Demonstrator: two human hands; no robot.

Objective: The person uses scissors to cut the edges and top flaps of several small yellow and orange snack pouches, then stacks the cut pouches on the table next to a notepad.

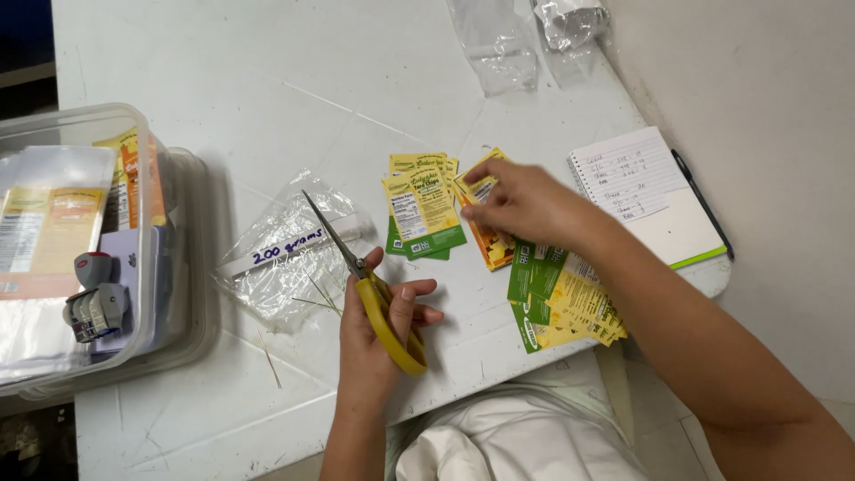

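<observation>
My left hand (378,334) grips a pair of scissors with yellow handles (374,298), blades pointing up and left over a clear plastic bag (285,258). My right hand (525,203) reaches over the white table (267,89) and pinches a yellow and orange printed label (485,189) from a small pile. Just left of it lies a stack of yellow and green labels (423,209). Another fanned stack of green and yellow labels (561,303) lies under my right forearm near the table's front edge.
A clear plastic bin (89,240) at the left holds packets, labels and a small grey and red tool. A spiral notepad (655,191) with a pen lies at the right edge. Crumpled clear bags (525,31) sit at the back. White cloth lies on my lap.
</observation>
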